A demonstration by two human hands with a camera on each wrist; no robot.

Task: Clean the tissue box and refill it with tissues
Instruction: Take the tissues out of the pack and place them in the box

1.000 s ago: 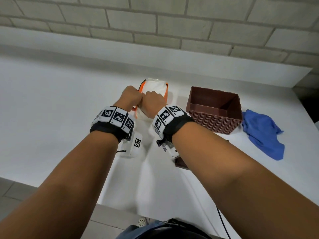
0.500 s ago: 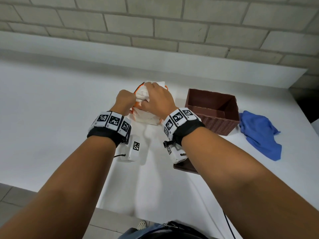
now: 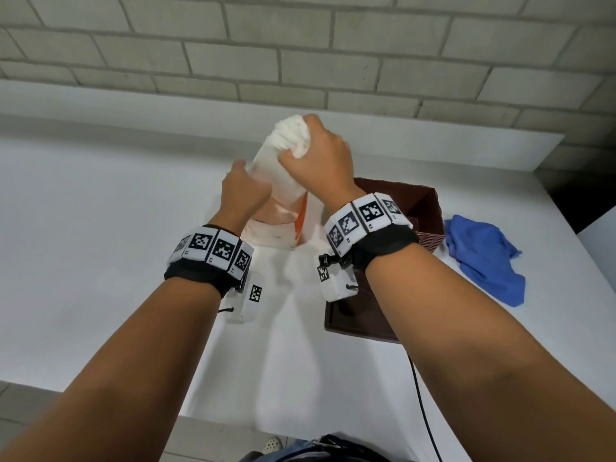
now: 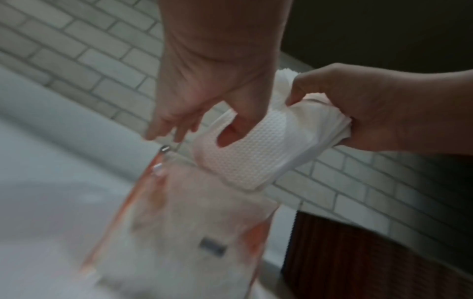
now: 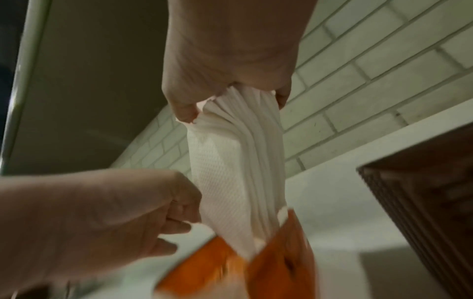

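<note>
The right hand (image 3: pixel 320 161) is gripping a tissue stack (image 3: pixel 280 155), half out of its orange pack (image 3: pixel 276 225) that the left hand (image 3: pixel 243 191) is pinching; the wicker tissue box (image 3: pixel 423 208) at three o'clock is still unfilled.

White table (image 3: pixel 100 245) lies open from 7 to 11 o'clock of the pack (image 3: pixel 276 225). Box (image 3: pixel 426 208), lid (image 3: pixel 360 323) and cloth (image 3: pixel 486 261) block 2 to 5 o'clock.

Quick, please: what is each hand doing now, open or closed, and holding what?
Left hand: closed, pinching the top edge of the orange tissue pack.
Right hand: closed, gripping the stack of tissues, half out of the pack.
</note>
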